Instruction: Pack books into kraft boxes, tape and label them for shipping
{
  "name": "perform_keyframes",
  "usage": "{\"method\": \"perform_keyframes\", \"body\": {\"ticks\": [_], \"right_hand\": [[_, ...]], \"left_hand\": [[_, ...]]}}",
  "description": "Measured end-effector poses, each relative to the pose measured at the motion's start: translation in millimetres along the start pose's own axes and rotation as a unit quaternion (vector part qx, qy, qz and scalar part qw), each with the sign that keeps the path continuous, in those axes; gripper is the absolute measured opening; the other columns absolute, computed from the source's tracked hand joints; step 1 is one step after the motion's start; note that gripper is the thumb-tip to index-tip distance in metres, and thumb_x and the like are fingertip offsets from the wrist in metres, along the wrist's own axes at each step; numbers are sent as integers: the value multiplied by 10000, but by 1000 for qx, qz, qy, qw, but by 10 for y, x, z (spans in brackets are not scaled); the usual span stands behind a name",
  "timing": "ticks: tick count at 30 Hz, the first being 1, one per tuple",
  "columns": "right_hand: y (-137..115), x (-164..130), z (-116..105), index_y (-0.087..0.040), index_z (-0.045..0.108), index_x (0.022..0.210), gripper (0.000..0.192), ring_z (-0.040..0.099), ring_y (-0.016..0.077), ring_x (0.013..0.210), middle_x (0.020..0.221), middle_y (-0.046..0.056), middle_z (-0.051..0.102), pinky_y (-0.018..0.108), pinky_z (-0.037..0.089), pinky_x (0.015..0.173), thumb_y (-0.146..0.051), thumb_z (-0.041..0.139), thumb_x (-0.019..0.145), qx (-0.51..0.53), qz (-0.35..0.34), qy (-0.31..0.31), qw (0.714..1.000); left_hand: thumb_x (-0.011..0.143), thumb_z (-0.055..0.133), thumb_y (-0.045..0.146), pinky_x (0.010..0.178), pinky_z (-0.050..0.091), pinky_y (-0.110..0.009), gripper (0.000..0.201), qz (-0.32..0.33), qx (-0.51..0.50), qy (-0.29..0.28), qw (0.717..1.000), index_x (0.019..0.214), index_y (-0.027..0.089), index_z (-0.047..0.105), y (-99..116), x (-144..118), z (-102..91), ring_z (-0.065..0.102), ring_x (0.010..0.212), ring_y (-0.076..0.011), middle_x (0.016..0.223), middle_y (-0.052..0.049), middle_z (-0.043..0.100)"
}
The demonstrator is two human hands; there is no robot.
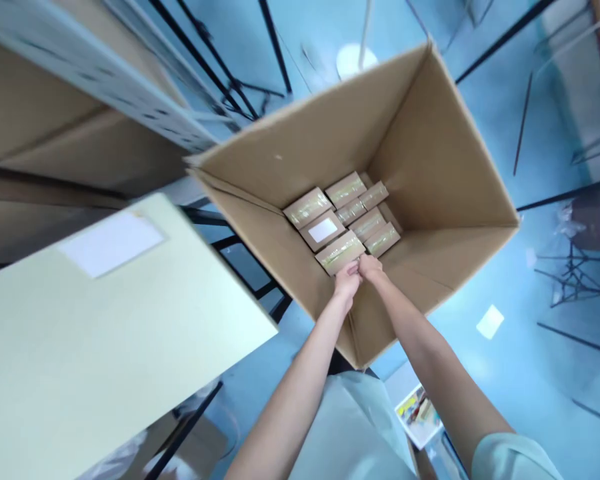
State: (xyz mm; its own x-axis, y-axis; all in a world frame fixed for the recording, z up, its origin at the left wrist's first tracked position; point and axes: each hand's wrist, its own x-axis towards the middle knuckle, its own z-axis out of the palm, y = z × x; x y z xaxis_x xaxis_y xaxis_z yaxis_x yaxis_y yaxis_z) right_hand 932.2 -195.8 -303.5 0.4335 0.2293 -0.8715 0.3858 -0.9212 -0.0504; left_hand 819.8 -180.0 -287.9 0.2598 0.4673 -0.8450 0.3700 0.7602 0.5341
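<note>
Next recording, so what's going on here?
A person's left hand and right hand are down inside a large open brown cardboard carton, close together at the near edge of a small brown cardboard box with shiny tape. More small brown cardboard boxes lie beside and beyond it. Whether either hand grips anything is hard to tell.

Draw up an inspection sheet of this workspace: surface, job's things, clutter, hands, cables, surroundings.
Surface: pale flat top left of the large carton, bearing a white sheet.
Job's things: large carton open at the top; small boxes on its bottom, several taped, one with a white label.
Clutter: a pale flat piece on the floor.
Hands: left hand and right hand close together at the nearest taped box; grip hidden.
Cables: none can be told for certain in the blur.
Surroundings: blue floor, perforated metal beam.
</note>
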Motion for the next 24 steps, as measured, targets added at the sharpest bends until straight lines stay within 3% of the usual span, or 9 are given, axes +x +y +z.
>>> {"method": "perform_keyframes", "body": {"ticks": [3, 5, 6, 8, 9, 12, 15, 20, 24], "right_hand": [[-109, -943, -207, -121, 752, 1416, 384, 754, 324, 1347, 1374, 231, 793, 384, 569, 1122, -187, 587, 1076, -33, -88, 71, 993], [-137, -1587, -203, -140, 662, 1537, 463, 701, 295, 1428, 1514, 197, 726, 373, 533, 1177, -241, 469, 1128, -52, -169, 137, 975], [-144, -1882, -153, -134, 686, 1503, 463, 718, 306, 1398, 1498, 194, 737, 388, 544, 1167, -281, 460, 1127, -13, -231, 188, 954], [-179, -2396, 37, -147, 748, 1398, 472, 771, 332, 1293, 1371, 185, 803, 431, 584, 1117, -405, 471, 1115, 68, -345, 228, 908], [-222, -2623, 173, -162, 764, 1367, 501, 787, 342, 1253, 1339, 184, 816, 453, 601, 1094, -486, 483, 1107, 98, -386, 220, 891], [-470, -3257, 723, -181, 789, 1308, 583, 799, 357, 1210, 1306, 183, 826, 492, 613, 1078, -646, 542, 1059, 128, -481, 153, 854], [-808, -3894, 1444, -191, 801, 1273, 601, 796, 353, 1211, 1295, 174, 831, 501, 606, 1093, -694, 588, 1023, 92, -553, 64, 826], [-1183, -4866, 2809, -186, 801, 1262, 624, 792, 353, 1213, 1303, 184, 827, 503, 625, 1072, -719, 619, 996, 18, -635, -66, 770], [-1232, -5503, 3718, -186, 800, 1260, 615, 802, 353, 1198, 1280, 182, 834, 518, 626, 1083, -713, 654, 978, -62, -660, -182, 726]], "left_hand": [[615, 773, -56, 1061, 613, -500, 577, 24, -84, -75, 993, 1148, 163, 807, 174, -776, -424, 803, 1043, -284, 1273, -185, 819], [625, 806, -8, 1049, 607, -465, 625, 62, -148, -133, 978, 1225, 167, 798, 234, -1288, -864, 795, 1023, -256, 1303, -189, 809], [637, 826, 26, 1047, 602, -446, 636, 94, -177, -145, 969, 1254, 173, 793, 241, -1538, -1121, 791, 1033, -248, 1322, -186, 803], [650, 856, 89, 1042, 593, -412, 641, 158, -230, -125, 952, 1280, 183, 787, 192, -2031, -1681, 785, 1054, -237, 1339, -173, 798], [653, 865, 113, 1041, 587, -397, 639, 186, -257, -98, 943, 1284, 186, 786, 131, -2275, -1971, 782, 1059, -230, 1335, -165, 800], [636, 875, 143, 1033, 576, -378, 633, 240, -342, 9, 909, 1262, 184, 784, -231, -3003, -2788, 775, 1029, -212, 1291, -146, 813], [610, 872, 134, 1023, 569, -381, 623, 266, -425, 100, 859, 1226, 182, 787, -837, -3690, -3408, 767, 998, -207, 1247, -137, 821], [601, 843, 99, 1026, 549, -371, 593, 298, -554, 216, 747, 1187, 183, 799, -1996, -4616, -3984, 760, 1010, -204, 1222, -130, 819], [627, 856, 106, 1053, 538, -385, 590, 342, -599, 274, 670, 1211, 180, 803, -2677, -5139, -4294, 757, 1015, -202, 1244, -136, 811]]}}
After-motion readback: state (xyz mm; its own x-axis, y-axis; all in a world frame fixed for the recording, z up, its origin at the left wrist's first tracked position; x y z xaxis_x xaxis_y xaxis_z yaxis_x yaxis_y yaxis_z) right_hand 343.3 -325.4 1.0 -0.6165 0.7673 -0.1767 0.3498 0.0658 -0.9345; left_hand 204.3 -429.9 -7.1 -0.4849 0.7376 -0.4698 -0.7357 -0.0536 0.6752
